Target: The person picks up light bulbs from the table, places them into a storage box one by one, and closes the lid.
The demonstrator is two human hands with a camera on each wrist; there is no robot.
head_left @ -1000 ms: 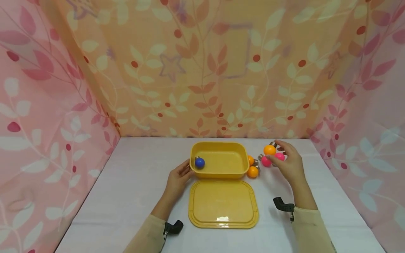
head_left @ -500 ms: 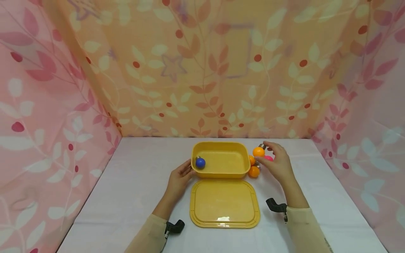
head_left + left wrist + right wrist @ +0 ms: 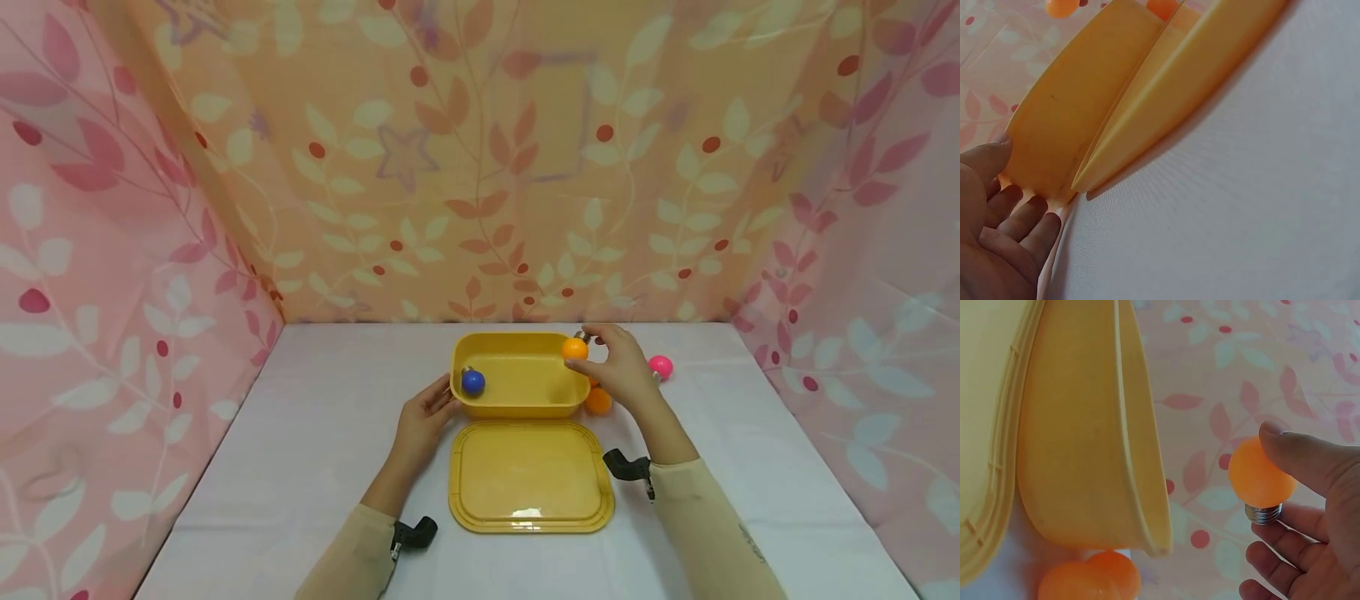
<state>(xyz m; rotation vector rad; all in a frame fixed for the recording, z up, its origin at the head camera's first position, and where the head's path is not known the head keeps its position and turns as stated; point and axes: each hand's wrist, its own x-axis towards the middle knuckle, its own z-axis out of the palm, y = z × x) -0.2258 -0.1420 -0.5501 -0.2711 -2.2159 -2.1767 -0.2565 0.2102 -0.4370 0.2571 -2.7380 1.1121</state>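
Note:
An orange light bulb (image 3: 1260, 473) is pinched between the thumb and fingers of my right hand (image 3: 624, 367). The hand holds it over the right end of the yellow box (image 3: 521, 410), metal base pointing up and away. Inside the box, near its left wall, lies a blue bulb (image 3: 473, 382). My left hand (image 3: 423, 425) touches the left end of the box; in the left wrist view its thumb and loosely bent fingertips rest against the wall. Other orange bulbs (image 3: 598, 402) lie against the box's right side, partly hidden by my right hand.
A yellow lid (image 3: 532, 479) lies flat on the white tabletop (image 3: 322, 467) in front of the box. Farther right is a pink bulb (image 3: 661, 367). Patterned cloth (image 3: 480, 167) stands behind the table and along both sides.
My right hand has carried the orange bulb leftward from above the pink bulbs to over the box's right end. The left hand has stayed at the box.

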